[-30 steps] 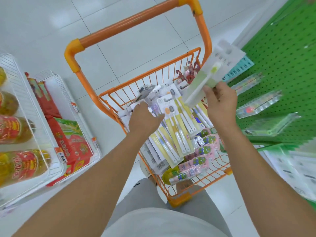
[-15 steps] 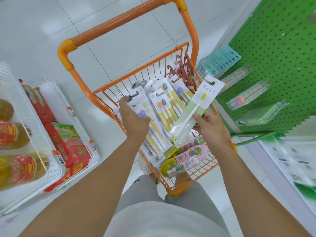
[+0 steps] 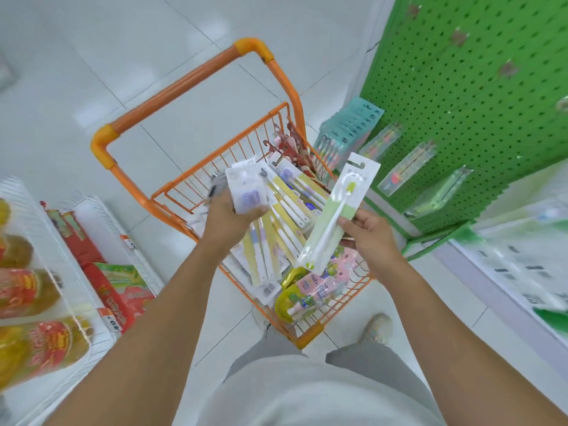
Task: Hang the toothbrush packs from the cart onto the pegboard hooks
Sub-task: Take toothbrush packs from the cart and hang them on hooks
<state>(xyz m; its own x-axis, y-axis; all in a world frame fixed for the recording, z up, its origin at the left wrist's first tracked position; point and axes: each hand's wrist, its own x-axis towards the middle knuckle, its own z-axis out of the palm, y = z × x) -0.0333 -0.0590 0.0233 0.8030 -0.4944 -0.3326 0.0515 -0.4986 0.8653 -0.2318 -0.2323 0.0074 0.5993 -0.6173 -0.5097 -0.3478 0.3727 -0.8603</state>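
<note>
Both hands (image 3: 229,215) grip packs (image 3: 333,210) — forearms outstretched.

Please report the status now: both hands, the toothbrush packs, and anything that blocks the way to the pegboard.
Left hand grips purple-brush pack over cart. Right hand holds green toothbrush pack, not yet hung. Path to pegboard looks open.

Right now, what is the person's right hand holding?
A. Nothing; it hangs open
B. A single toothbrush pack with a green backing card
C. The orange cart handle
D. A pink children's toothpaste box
B: the right hand grips the green-backed toothbrush pack by its lower half, raised above the orange cart, with the pack's hang hole pointing up and away from the person.
</note>
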